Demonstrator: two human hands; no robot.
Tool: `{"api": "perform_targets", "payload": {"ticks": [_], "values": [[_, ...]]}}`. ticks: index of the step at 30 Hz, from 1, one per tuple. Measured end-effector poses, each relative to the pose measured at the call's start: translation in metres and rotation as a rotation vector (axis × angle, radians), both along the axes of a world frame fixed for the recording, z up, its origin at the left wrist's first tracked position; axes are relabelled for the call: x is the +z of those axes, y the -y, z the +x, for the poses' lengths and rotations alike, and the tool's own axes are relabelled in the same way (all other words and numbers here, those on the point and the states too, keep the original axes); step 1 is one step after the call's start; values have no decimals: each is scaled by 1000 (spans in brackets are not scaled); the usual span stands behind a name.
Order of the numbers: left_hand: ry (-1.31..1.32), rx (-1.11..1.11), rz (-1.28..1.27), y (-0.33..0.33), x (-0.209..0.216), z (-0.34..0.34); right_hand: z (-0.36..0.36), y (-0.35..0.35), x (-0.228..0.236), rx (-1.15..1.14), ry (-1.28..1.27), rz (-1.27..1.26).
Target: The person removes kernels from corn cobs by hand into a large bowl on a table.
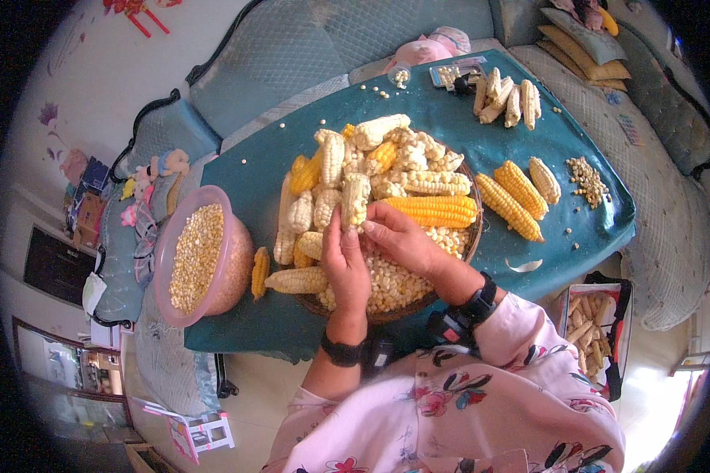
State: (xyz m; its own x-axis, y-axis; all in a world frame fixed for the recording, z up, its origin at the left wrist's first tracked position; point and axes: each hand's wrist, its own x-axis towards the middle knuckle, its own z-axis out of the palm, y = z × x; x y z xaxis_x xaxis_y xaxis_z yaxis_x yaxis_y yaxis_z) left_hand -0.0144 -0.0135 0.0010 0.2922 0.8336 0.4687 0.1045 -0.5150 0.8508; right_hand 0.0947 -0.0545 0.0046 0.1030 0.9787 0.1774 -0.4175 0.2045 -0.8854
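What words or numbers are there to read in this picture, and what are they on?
None that I can read.
Small flat container by the pale cobs: any print is too small.
Pink-and-white stool: any lettering is too small and blurred.
Held corn cob and pink bowl: no writing shows.
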Motion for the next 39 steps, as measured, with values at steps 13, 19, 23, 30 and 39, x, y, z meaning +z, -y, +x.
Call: {"api": "perform_targets", "payload": {"ticks": [13,19,23,30,39], "values": [[119,-87,-24,6,2,4,6,5,9,97,-173,-88],[27,-31,-68,9,9,3,-3,2,11,10,-130,-91],[127,-34,-305,10,15,5,2,0,1,67,-103,-134],[222,-21,-213,6,13,4,-10,-8,-9,-120,41,73],[649,-305,-436,-7,0,-10,0,5,22,-491,837,113]]}}
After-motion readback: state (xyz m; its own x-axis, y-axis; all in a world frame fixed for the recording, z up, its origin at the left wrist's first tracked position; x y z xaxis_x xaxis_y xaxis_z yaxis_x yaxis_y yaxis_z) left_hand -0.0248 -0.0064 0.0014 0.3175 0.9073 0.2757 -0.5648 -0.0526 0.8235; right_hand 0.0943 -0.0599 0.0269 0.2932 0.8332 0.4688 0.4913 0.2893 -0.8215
